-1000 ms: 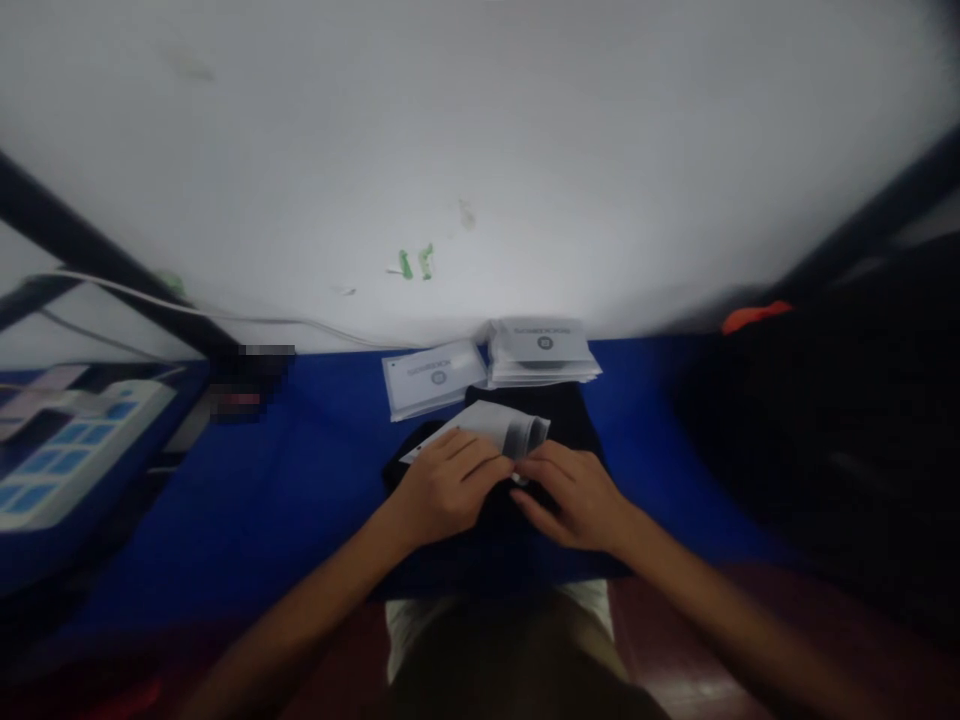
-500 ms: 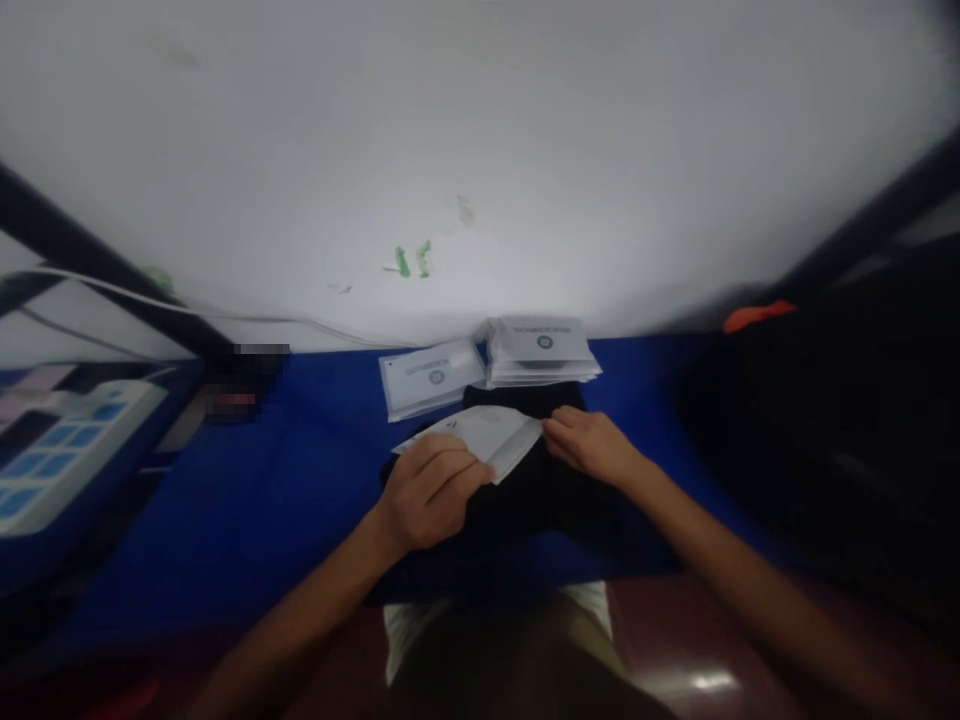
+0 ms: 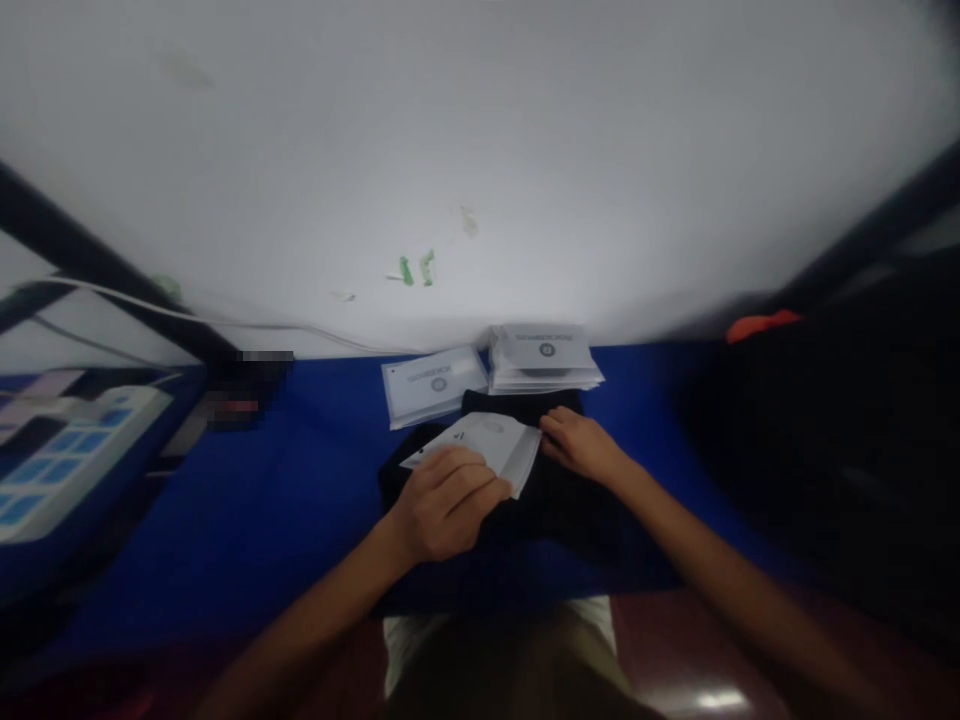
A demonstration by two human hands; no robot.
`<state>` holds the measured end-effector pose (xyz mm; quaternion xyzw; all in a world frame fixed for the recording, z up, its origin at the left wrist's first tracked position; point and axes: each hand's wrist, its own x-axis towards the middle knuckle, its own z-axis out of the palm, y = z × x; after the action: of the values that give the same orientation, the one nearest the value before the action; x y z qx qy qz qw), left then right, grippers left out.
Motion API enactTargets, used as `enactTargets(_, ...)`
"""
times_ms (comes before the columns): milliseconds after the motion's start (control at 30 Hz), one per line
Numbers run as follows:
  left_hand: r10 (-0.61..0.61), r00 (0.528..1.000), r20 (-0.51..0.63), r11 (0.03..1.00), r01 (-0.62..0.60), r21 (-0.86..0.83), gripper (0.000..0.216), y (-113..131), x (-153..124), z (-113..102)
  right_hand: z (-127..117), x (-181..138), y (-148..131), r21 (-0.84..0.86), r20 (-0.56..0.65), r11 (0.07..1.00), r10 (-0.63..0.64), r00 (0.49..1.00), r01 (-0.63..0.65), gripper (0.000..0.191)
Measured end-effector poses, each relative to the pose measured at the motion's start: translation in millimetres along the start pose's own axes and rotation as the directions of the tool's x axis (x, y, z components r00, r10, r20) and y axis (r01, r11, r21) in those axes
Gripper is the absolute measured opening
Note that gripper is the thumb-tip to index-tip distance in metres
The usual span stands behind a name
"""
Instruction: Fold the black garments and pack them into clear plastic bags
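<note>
Two hands meet at a white pouch (image 3: 487, 445) over black cloth (image 3: 555, 495): left hand (image 3: 446, 500) grips its near edge, right hand (image 3: 577, 445) pinches its right corner.

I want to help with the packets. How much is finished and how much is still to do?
Done, it seems: a stack of white packets and one single packet lie at the back of the blue table. In hand: the left hand holds a white packet over a black cloth, and the right hand touches its edge. Still to do: this one; I cannot see how many more are left.
</note>
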<state>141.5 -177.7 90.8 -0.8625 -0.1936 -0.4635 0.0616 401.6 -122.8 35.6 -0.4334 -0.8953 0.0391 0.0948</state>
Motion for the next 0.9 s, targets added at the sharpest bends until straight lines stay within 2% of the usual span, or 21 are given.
enactTargets(33, -0.006, 1.000, -0.005, 1.000, 0.006, -0.014, 0.017, 0.2, 0.1, 0.0, -1.6, 0.8, -1.8, 0.025, -0.021, 1.000, -0.010, 1.000, 0.011, 0.011)
enactTargets(100, -0.021, 1.000, -0.019, 0.999, 0.020, -0.040, 0.016, 1.5, 0.5, 0.4, -6.0, 3.8, -10.1, 0.102, -0.104, 0.993, -0.052, 0.993, 0.063, 0.033)
enactTargets(167, -0.028, 0.999, -0.021, 0.998, 0.027, -0.056, 0.017, 4.2, 1.7, 0.8, -8.8, 8.8, -22.2, 0.195, -0.185, 0.967, -0.128, 0.974, 0.164, 0.058)
enactTargets(200, -0.028, 0.999, -0.017, 0.998, 0.027, -0.061, 0.018, 6.1, 2.6, 0.6, -8.6, 11.5, -28.4, 0.237, -0.214, 0.946, -0.171, 0.962, 0.221, 0.064)
enactTargets(300, -0.032, 0.999, -0.010, 0.998, 0.031, -0.056, 0.020, 11.7, 5.8, -5.1, -2.4, 16.5, -41.1, 0.345, -0.261, 0.874, -0.261, 0.930, 0.342, 0.060)
enactTargets(367, -0.045, 0.999, -0.013, 0.998, 0.045, -0.039, 0.020, 13.1, 6.6, -13.9, 0.3, 15.3, -42.6, 0.384, -0.297, 0.850, -0.256, 0.920, 0.361, 0.052)
enactTargets(467, -0.117, 0.992, -0.037, 0.993, 0.116, -0.012, 0.023, 9.4, 0.4, -29.0, -10.0, 10.5, -34.2, 0.297, -0.381, 0.912, -0.157, 0.911, 0.282, 0.041)
enactTargets(533, -0.180, 0.983, -0.038, 0.984, 0.180, -0.019, 0.027, 4.7, -10.3, -34.6, -24.9, 11.2, -21.9, 0.162, -0.445, 0.977, -0.055, 0.894, 0.140, 0.039)
enactTargets(600, -0.222, 0.973, 0.069, 0.973, 0.226, -0.043, 0.028, 0.8, -25.2, -34.3, -38.5, 18.1, -4.1, 0.028, -0.484, 0.999, 0.034, 0.874, -0.024, 0.044)
enactTargets(667, -0.234, 0.934, 0.271, 0.966, 0.256, -0.047, 0.025, 0.0, -41.4, -29.2, -44.0, 30.7, 17.8, -0.074, -0.484, 0.987, 0.088, 0.871, -0.141, 0.055)
enactTargets(767, -0.264, 0.813, 0.519, 0.954, 0.299, 0.016, 0.027, 5.3, -62.0, -19.9, -34.6, 52.8, 51.1, -0.149, -0.418, 0.971, 0.108, 0.902, -0.186, 0.062)
enactTargets(833, -0.310, 0.743, 0.593, 0.938, 0.342, 0.062, 0.036, 10.5, -70.9, -17.0, -22.9, 65.0, 66.6, -0.179, -0.289, 0.978, 0.054, 0.956, -0.109, 0.066)
enactTargets(900, -0.346, 0.702, 0.623, 0.923, 0.373, 0.093, 0.042, 14.6, -76.1, -17.6, -12.4, 73.1, 73.0, -0.196, -0.195, 0.978, 0.033, 0.980, -0.071, 0.072)
